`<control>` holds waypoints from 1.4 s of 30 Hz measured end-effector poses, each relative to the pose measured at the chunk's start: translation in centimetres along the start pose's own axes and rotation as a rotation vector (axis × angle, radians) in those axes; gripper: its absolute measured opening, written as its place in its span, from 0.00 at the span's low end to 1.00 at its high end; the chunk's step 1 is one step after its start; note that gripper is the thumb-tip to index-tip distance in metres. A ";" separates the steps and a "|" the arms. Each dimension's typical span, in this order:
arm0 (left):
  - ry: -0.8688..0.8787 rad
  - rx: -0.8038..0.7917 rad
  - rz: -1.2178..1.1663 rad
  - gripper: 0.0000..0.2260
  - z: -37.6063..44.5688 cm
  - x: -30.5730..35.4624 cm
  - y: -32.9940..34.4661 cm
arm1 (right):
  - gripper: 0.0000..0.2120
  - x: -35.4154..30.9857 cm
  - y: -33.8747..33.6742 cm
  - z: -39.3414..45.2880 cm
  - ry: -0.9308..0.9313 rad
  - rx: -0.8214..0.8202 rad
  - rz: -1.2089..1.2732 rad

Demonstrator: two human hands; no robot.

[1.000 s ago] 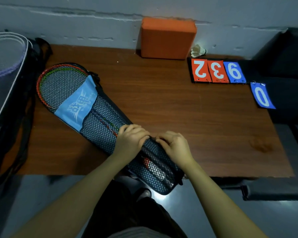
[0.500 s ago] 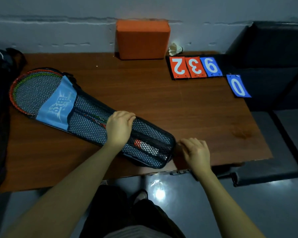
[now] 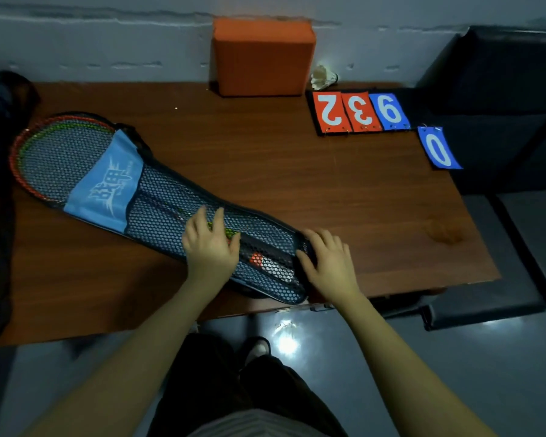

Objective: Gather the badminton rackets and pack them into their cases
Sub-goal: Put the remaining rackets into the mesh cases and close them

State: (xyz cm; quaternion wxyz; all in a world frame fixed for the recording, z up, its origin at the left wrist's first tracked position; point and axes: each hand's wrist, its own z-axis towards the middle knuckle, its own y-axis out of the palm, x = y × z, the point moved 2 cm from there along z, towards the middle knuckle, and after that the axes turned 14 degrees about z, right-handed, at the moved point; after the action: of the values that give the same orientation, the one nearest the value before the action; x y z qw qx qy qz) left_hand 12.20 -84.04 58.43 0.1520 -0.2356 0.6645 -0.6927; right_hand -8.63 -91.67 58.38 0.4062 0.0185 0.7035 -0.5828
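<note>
Since half a second ago our right hand [image 3: 330, 263] has come back from the table's near edge to the handle end of the mesh case [image 3: 158, 212], and our left hand [image 3: 210, 244] has flattened out, fingers now spread and pressing the mesh over the shafts. The right hand's fingers lie relaxed against the case's end; whether they pinch a zip there we cannot tell in this dim light. The rackets [image 3: 60, 149] lie inside the case, which rests diagonally on the wooden table [image 3: 297, 184], heads toward the far left. This case looks packed; closing it may be what remains. Its handle end sits close to the near table edge. Open tabletop stretches right toward the number cards [image 3: 360, 111].
</note>
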 end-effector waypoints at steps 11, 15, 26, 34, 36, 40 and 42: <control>-0.124 -0.194 0.007 0.35 -3.2 -5.0 2.6 | 0.19 -2.5 2.3 3.3 -0.293 -0.023 -0.235; 0.005 -0.198 0.052 0.35 -3.9 -6.3 2.9 | 0.18 -1.8 2.5 0.9 -0.372 -0.045 -0.260; 0.044 -0.258 0.027 0.37 -2.6 -8.9 1.7 | 0.20 -7.3 6.8 3.7 -0.300 -0.134 -0.058; -0.178 -0.148 -0.324 0.35 -0.3 -10.8 0.6 | 0.22 -9.4 8.9 7.0 -0.299 -0.149 -0.119; -0.153 -0.137 -0.472 0.36 0.1 -10.7 0.7 | 0.22 -10.0 9.0 7.3 -0.315 -0.140 -0.177; -0.162 -0.156 -0.679 0.35 -0.2 -10.6 1.1 | 0.20 -11.2 9.4 7.2 -0.323 -0.083 -0.240; -0.127 -0.163 -0.692 0.33 0.2 -11.0 1.0 | 0.20 -11.8 9.6 7.0 -0.315 -0.042 -0.247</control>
State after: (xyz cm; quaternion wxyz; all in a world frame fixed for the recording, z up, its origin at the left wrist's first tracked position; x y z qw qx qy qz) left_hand 21.46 -78.50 56.04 -0.0699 -0.5006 0.5875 -0.6320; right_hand 7.92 -89.18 57.70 0.4370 -0.1679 0.6402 -0.6091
